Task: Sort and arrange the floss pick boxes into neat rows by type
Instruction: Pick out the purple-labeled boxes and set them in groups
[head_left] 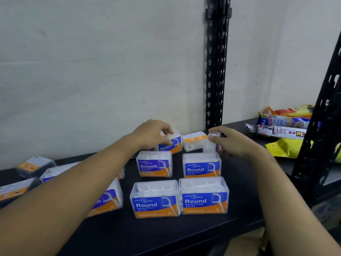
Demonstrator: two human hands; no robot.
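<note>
Clear floss pick boxes with blue and orange labels stand on a black shelf [166,235]. Two "Round" boxes [155,199] [203,196] form the front row. Behind them stand a "Smooth" box [154,164] and another "Round" box [202,165]. My left hand [153,134] grips a tilted "Round" box [170,144] at the back. My right hand [230,140] holds a box [212,143] turned end-on, raised slightly behind the right column. A box [193,141] lies on its back between the two hands.
More floss boxes [35,166] lie scattered at the left, partly hidden under my left forearm. Snack and bag packets [284,126] are piled at the right. Black slotted shelf posts [215,71] [321,137] stand at the back and right. A pale wall is behind.
</note>
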